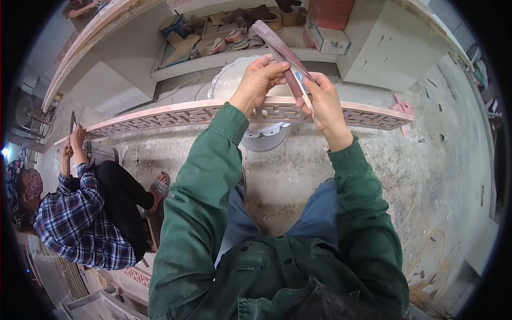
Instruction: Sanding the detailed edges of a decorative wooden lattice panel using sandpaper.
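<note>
Both hands are raised over a long pinkish fretwork panel [208, 116]. They hold a strip of brownish-pink sandpaper [274, 45], bent or folded lengthwise, its far end sticking up and away. My left hand [257, 80] pinches its left side between thumb and fingers. On the other side, my right hand [322, 101] grips the nearer end, where a narrow pale edge with blue print shows; whether that is the paper's backing or a separate stick, I cannot tell. The panel passes below my wrists, above a white bucket [266, 140].
To the left, a crouching co-worker in a plaid shirt [85, 221] has both hands at the panel's far-left end. Beyond the panel, a low cabinet shelf [197, 69] holds sandpaper scraps, tape rolls and boxes. A pink cloth [404, 109] hangs by the panel's right end.
</note>
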{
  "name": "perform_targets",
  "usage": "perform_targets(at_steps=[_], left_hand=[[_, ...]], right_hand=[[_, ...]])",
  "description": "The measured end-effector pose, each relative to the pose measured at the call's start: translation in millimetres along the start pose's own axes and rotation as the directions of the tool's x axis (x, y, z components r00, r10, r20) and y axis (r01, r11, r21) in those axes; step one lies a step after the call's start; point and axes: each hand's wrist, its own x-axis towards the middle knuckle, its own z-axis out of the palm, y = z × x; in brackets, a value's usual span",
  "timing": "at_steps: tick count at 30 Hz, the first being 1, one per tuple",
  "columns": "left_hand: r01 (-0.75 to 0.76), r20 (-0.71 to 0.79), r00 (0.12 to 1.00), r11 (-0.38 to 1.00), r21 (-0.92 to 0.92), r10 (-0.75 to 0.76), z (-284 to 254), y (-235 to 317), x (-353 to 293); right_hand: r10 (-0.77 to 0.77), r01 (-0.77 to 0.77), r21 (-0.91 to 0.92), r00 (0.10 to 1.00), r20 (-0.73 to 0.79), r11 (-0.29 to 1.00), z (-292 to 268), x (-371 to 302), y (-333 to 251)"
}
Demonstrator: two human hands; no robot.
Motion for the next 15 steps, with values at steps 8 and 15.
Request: perform_targets(at_steps=[8,15], left_hand=[[0.006,-0.02,1.0,1.0,-0.025,-0.007,-2,-1,1],[-0.011,-0.145,0.989,0.996,0.09,0.024,-8,-2,-1]], right_hand=[[-0.142,0.157,-0.357,0.987,0.069,0.921,6,-1,8],[-0.25,0.261,-0.522,0.964,0.092,0.812,11,-2,6]])
